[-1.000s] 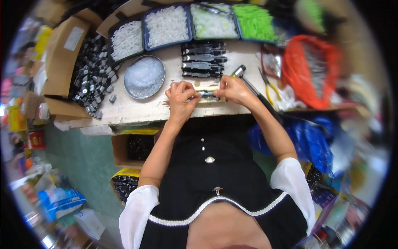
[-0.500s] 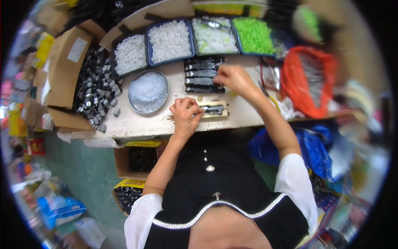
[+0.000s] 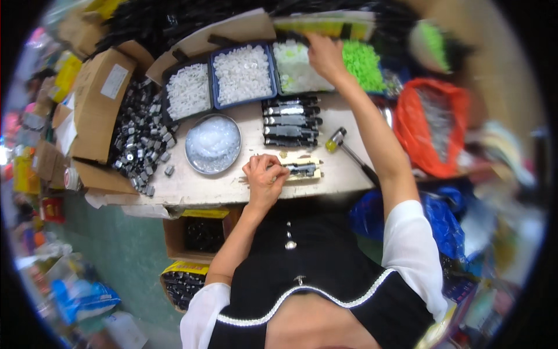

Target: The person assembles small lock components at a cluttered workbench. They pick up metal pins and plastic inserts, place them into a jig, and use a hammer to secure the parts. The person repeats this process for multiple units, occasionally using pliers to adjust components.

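Observation:
My left hand (image 3: 266,178) is closed over the left end of a cream-coloured fixture block (image 3: 317,173) at the bench's front edge. A narrow grey-and-black part (image 3: 303,168) lies in that block, its left end hidden by my fingers. Stretched far forward, my right hand (image 3: 326,56) is at the back of a tray (image 3: 293,93) of white and pale-green pieces. Its fingers are bent beside a dark object, and what they grip is too blurred to make out. A hammer (image 3: 335,139) with a yellowish head lies right of the block. Behind the block several black-and-silver assemblies (image 3: 290,131) form a stack of rows.
Trays of white pieces (image 3: 241,72) and bright green pieces (image 3: 361,65) line the back. A round metal dish (image 3: 213,166) holds clear pieces. At left, a cardboard box (image 3: 96,110) spills small metal-and-black parts (image 3: 142,136). A red bag (image 3: 407,128) stands at right.
My right hand has moved from the black-and-silver assemblies forward to the back of the tray. The hammer now shows on the bench. My left hand stays at the block; the view has shifted slightly.

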### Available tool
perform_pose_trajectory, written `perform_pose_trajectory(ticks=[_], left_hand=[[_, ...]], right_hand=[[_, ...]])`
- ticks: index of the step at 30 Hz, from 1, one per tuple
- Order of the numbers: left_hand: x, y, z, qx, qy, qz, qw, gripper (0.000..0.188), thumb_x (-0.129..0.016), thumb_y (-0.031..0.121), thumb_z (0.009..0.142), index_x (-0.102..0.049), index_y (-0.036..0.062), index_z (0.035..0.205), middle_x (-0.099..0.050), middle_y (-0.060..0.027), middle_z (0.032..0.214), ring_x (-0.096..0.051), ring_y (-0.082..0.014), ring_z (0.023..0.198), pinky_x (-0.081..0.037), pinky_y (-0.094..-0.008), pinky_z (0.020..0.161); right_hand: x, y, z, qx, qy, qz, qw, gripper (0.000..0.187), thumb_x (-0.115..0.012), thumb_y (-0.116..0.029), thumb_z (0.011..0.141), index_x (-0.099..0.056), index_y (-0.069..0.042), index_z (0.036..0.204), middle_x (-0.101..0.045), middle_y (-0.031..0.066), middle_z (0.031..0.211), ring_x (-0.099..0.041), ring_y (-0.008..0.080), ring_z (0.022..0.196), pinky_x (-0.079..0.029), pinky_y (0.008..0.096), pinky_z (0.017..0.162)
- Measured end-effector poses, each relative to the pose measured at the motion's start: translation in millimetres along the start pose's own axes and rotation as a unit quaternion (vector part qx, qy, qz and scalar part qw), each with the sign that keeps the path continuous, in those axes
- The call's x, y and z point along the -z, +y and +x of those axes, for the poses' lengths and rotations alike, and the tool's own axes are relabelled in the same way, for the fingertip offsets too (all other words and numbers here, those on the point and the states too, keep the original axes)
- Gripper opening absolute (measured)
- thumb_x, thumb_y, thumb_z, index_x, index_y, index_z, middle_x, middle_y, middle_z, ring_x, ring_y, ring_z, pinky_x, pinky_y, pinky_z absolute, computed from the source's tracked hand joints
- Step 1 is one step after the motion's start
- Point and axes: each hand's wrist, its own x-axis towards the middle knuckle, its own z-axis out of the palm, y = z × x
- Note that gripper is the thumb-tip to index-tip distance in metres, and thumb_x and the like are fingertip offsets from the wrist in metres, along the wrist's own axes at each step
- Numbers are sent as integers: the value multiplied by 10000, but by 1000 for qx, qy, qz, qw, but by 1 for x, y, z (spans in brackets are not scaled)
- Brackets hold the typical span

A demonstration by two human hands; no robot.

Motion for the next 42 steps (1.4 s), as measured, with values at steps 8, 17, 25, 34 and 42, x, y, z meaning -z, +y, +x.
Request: perform_pose_trajectory(ticks=[8, 17, 25, 34, 42], left_hand=[[-2, -5, -2, -13, 37, -44, 998, 228, -713, 152, 655, -649, 108, 869, -539, -34, 920, -461, -229, 911, -283, -353, 792], [13, -12, -19, 32, 63, -61, 996, 605, -734, 128, 649, -504, 75, 1207, -537, -73, 1072, -462, -240, 988, -329, -359, 875], [16, -21, -18, 10, 76, -69, 995, 571, -709, 123, 676, -504, 69, 1206, -551, -75, 1068, -466, -237, 959, -319, -366, 862], [23, -22, -13, -5, 48, -66, 997, 547, -693, 43, 674, -525, 69, 1194, -580, -59, 983, -487, -220, 939, -341, -338, 870], [27, -26, -13, -4, 30, -54, 998, 506, -689, 61, 672, -566, 97, 1161, -593, -24, 933, -480, -203, 931, -312, -333, 857]], right_hand=[[76, -46, -105, -76, -159, 285, 942, 415, -638, -268, 792, -514, -28, 1107, -632, 184, 923, -630, 274, 783, -479, 347, 705], [57, -91, -200, 103, -171, 141, 970, 327, -665, -153, 724, -574, -72, 1028, -507, 87, 955, -468, 269, 929, -337, 390, 762], [42, -112, -201, 134, -167, 146, 966, 250, -678, -165, 714, -596, -82, 936, -505, 67, 905, -457, 238, 897, -296, 382, 733], [41, -112, -194, 141, -192, 140, 961, 278, -689, -162, 701, -604, -91, 957, -508, 56, 888, -465, 227, 886, -290, 374, 735], [31, -114, -197, 140, -188, 160, 959, 288, -692, -171, 697, -603, -91, 959, -505, 56, 880, -464, 225, 881, -286, 373, 726]])
